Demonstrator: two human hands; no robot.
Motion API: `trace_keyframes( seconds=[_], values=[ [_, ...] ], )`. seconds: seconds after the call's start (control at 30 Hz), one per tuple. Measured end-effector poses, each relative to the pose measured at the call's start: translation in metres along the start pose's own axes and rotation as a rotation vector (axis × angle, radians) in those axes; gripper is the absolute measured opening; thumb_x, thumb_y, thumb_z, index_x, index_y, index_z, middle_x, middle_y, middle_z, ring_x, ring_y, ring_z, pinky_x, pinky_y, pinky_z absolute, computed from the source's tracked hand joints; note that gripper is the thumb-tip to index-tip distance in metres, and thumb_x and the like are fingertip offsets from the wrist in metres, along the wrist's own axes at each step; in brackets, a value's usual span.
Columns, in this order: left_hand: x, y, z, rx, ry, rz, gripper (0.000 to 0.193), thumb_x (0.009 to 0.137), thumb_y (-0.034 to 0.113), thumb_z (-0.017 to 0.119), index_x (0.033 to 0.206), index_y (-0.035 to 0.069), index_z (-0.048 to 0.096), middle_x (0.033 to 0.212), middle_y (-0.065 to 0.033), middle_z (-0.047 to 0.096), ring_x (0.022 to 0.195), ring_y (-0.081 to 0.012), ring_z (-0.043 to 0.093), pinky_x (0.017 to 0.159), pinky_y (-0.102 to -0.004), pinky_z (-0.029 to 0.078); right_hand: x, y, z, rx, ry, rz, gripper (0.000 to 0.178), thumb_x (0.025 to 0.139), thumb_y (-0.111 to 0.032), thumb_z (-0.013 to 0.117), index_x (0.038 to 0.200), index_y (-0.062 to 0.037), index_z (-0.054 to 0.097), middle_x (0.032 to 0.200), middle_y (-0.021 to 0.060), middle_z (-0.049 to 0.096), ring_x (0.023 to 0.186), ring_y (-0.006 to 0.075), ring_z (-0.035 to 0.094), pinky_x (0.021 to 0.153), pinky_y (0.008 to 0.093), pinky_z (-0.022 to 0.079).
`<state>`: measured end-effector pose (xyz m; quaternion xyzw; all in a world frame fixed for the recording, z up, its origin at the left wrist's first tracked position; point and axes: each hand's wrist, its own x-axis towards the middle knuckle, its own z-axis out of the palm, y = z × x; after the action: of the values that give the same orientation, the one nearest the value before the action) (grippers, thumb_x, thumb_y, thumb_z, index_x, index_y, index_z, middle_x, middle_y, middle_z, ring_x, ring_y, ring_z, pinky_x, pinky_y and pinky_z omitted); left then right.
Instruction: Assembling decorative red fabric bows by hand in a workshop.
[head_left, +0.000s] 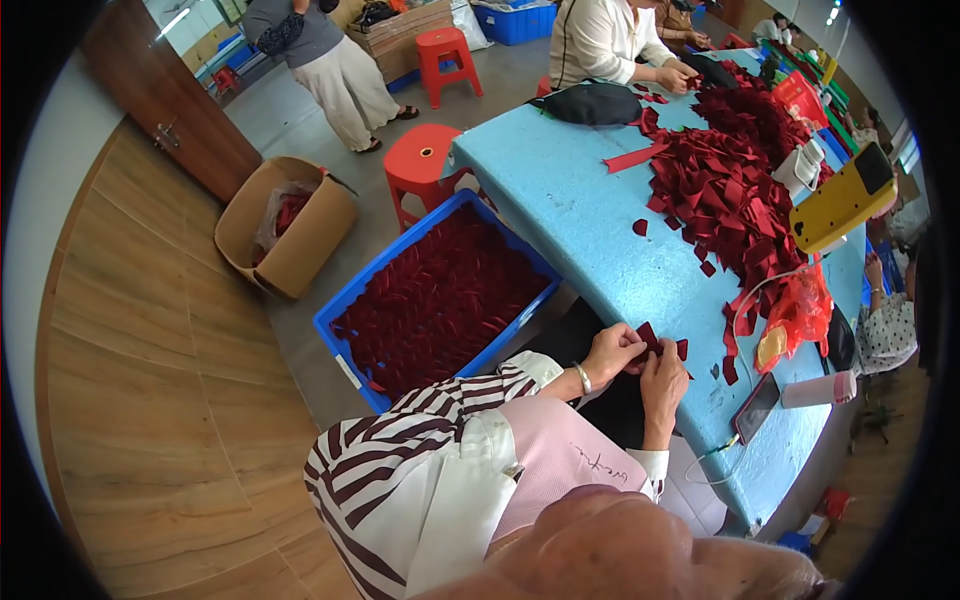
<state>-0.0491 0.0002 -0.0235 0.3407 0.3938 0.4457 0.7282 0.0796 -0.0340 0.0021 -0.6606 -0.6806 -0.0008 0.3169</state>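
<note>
Both my hands meet at the near edge of the light blue table (pixel 560 205). My left hand (pixel 612 357), with a bangle at the wrist, pinches a dark red fabric piece (pixel 648 338) between thumb and fingers. From the other side my right hand (pixel 661 388) grips the same piece, its fingers bent around it. Part of the fabric is hidden behind the fingers. Beyond them a large heap of cut dark red fabric pieces (pixel 715 190) spreads over the table, with a few loose scraps at its near side.
Left of me a blue crate (pixel 345 362) holds rows of dark red pieces. A cardboard box (pixel 310 245) and red stools (pixel 420 160) stand beyond. At right lie a phone (pixel 756 410), a pink bottle (pixel 820 390), a red plastic bag (pixel 803 308) and a yellow device (pixel 843 205). Co-workers sit across the table.
</note>
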Motion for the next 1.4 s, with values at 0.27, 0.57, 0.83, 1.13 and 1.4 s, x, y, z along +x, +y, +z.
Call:
trace_keyframes(
  seconds=[0.27,0.57,0.83,1.13,1.4],
  values=[
    [0.029,-0.013,-0.003,-0.107,-0.117,0.157,0.008,0.087,0.000,0.063,0.092,0.005,0.058,0.084,-0.0021,0.063,0.074,-0.0079,0.060,0.068,-0.0227,0.050,-0.050,0.016,0.020,1.150,-0.147,0.756,0.027,0.099,-0.029,0.052,0.108,-0.0056,0.061,0.075,-0.0008,0.062,0.058,0.0095,0.052,0.047,0.0218,0.035],
    [0.118,-0.059,0.043,-0.077,-0.227,0.080,0.017,0.084,-0.005,0.062,0.099,0.002,0.057,0.088,-0.0028,0.063,0.078,-0.0084,0.061,0.067,-0.0227,0.051,0.016,0.134,0.060,1.850,0.110,0.952,0.023,0.099,-0.035,0.052,0.100,-0.0141,0.060,0.077,-0.0064,0.055,0.065,0.0065,0.047,0.058,0.0238,0.039],
    [0.199,-0.122,0.065,-0.032,-0.364,0.011,0.025,0.086,0.010,0.070,0.106,0.002,0.057,0.094,-0.0084,0.067,0.082,-0.0120,0.064,0.076,-0.0282,0.052,0.033,0.227,0.092,1.591,0.090,0.914,0.023,0.096,-0.022,0.058,0.106,-0.0026,0.063,0.072,-0.0008,0.053,0.061,0.0087,0.045,0.056,0.0231,0.036],
    [0.211,-0.145,0.076,-0.180,-0.289,-0.054,0.014,0.086,0.004,0.068,0.098,0.006,0.059,0.090,-0.0018,0.064,0.082,-0.0094,0.059,0.075,-0.0255,0.048,0.027,0.255,0.094,1.682,0.147,0.773,0.027,0.100,-0.026,0.051,0.083,-0.0049,0.053,0.066,0.0057,0.051,0.057,0.0150,0.045,0.050,0.0256,0.033],
    [0.224,-0.157,0.072,-0.333,-0.249,-0.152,0.011,0.089,0.007,0.065,0.098,0.004,0.060,0.091,-0.0058,0.064,0.079,-0.0165,0.062,0.071,-0.0306,0.052,0.015,0.259,0.120,1.589,0.200,0.734,0.019,0.099,-0.021,0.051,0.098,-0.0047,0.060,0.083,0.0036,0.061,0.072,0.0117,0.056,0.058,0.0238,0.041]
  ],
)
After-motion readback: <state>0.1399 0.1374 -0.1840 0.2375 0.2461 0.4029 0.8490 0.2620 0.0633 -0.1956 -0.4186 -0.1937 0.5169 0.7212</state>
